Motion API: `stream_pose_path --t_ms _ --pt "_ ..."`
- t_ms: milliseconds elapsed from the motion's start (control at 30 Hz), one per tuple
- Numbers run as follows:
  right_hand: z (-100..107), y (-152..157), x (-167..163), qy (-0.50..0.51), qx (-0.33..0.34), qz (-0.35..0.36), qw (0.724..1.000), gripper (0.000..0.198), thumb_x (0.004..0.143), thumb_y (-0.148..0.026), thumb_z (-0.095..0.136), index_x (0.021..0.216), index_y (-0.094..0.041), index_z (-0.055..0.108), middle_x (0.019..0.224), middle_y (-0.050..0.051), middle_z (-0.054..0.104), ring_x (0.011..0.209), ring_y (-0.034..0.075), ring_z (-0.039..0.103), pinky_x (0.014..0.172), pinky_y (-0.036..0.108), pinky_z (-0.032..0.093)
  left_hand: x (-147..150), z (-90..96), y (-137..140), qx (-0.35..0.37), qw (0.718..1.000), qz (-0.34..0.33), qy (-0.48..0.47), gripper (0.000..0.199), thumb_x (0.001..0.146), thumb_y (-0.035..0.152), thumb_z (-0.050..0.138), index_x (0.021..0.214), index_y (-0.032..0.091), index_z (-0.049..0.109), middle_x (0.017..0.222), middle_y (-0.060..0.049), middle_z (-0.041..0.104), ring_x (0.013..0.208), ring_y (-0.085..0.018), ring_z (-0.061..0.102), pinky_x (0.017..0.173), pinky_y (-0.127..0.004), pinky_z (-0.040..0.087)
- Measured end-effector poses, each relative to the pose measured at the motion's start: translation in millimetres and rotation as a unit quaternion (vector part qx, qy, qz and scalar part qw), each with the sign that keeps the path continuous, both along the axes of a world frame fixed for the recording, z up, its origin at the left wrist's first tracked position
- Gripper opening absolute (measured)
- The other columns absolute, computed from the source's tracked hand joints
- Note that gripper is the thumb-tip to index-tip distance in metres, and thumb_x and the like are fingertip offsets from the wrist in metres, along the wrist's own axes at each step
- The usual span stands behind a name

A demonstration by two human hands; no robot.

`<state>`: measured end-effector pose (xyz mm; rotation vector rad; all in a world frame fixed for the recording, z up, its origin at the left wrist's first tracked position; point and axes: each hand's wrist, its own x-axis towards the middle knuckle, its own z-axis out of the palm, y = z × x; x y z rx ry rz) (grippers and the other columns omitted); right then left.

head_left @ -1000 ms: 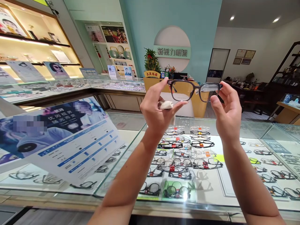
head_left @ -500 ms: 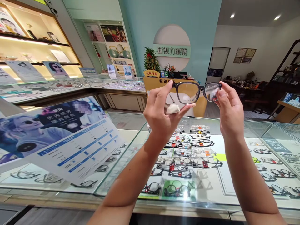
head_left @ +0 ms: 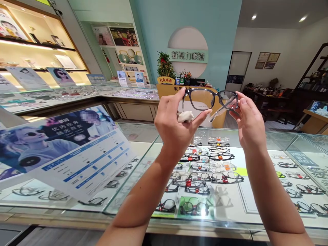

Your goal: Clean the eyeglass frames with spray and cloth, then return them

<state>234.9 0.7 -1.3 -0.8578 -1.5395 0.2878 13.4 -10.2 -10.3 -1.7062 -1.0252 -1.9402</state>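
A pair of dark-rimmed eyeglasses (head_left: pixel 213 98) is held up above the glass counter, lenses facing me. My left hand (head_left: pixel 172 123) pinches its left corner, with a crumpled white cloth (head_left: pixel 185 117) tucked in the same hand. At the opposite corner, my right hand (head_left: pixel 252 126) has thumb and fingers closed on the frame by the hinge. One clear-looking temple arm slants down and inward behind the right lens. Below, a glass display case (head_left: pixel 228 213) holds several rows of eyeglasses, many with red or orange tags.
A printed leaflet (head_left: pixel 84 150) stands on the counter at left. Beyond are another display counter (head_left: pixel 133 109), a yellow cashier desk (head_left: pixel 220 118) with a potted plant (head_left: pixel 165 65), and lit shelves (head_left: pixel 38 51). Further glass cases hold more eyeglasses at right.
The eyeglasses have shifted slightly left with both hands. The right-side temple arm now shows swung inward behind the lens, and my right fingers have moved at that corner.
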Motion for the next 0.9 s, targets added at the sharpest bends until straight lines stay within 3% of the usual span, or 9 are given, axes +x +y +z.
stream_pose_path --t_ms 133,267,400,600,767,900 --pt "-1.8 1.6 -0.7 0.019 0.001 0.004 1.000 0.053 0.106 -0.071 0.047 0.147 -0.041 0.062 0.142 0.006 0.074 0.131 0.027 0.073 0.104 0.051 0.064 -0.3 0.7 -0.9 -0.003 1.000 -0.018 -0.009 0.073 0.079 0.066 0.089 0.139 0.030 0.069 0.116 -0.010 0.072 0.108 -0.029 0.069 0.091 -0.044 0.060" --pt "-1.1 -0.6 -6.3 0.100 0.015 0.033 0.994 0.044 0.103 -0.064 0.058 0.138 -0.039 0.070 0.136 0.004 0.077 0.128 0.026 0.073 0.107 0.050 0.062 -6.9 -1.3 13.1 0.007 0.997 -0.081 -0.013 0.078 0.076 0.069 0.090 0.139 0.029 0.069 0.125 -0.011 0.073 0.109 -0.028 0.070 0.081 -0.040 0.060" --pt "0.7 -8.7 -13.9 0.133 0.089 0.008 0.987 0.033 0.104 -0.053 0.063 0.131 -0.039 0.075 0.135 0.002 0.075 0.129 0.025 0.072 0.114 0.049 0.058 -16.4 -5.0 39.7 0.009 0.984 -0.176 -0.011 0.078 0.077 0.068 0.090 0.142 0.031 0.068 0.140 -0.011 0.071 0.126 -0.030 0.070 0.082 -0.036 0.060" --pt "-0.2 -19.1 -23.2 0.095 0.173 -0.045 0.979 0.031 0.105 -0.044 0.061 0.132 -0.039 0.074 0.131 0.004 0.071 0.133 0.029 0.068 0.115 0.054 0.057 -26.6 -9.3 68.5 -0.021 0.959 -0.283 -0.020 0.080 0.076 0.069 0.090 0.145 0.035 0.066 0.143 -0.011 0.074 0.133 -0.031 0.069 0.076 -0.033 0.062" --pt "1.2 -24.3 -28.4 0.096 0.182 -0.053 0.977 0.027 0.105 -0.040 0.061 0.127 -0.037 0.077 0.129 0.005 0.071 0.132 0.029 0.068 0.115 0.056 0.057 -30.6 -11.9 79.6 -0.015 0.952 -0.304 -0.020 0.081 0.076 0.066 0.091 0.146 0.036 0.066 0.145 -0.012 0.073 0.137 -0.032 0.067 0.078 -0.031 0.062" --pt "3.4 -27.1 -29.9 0.115 0.183 -0.039 0.976 0.023 0.105 -0.037 0.063 0.122 -0.036 0.078 0.128 0.005 0.072 0.132 0.028 0.068 0.117 0.054 0.056 -27.0 -12.8 82.9 0.000 0.950 -0.310 -0.020 0.086 0.074 0.068 0.092 0.149 0.036 0.063 0.149 -0.013 0.070 0.122 -0.029 0.074 0.072 -0.028 0.059"
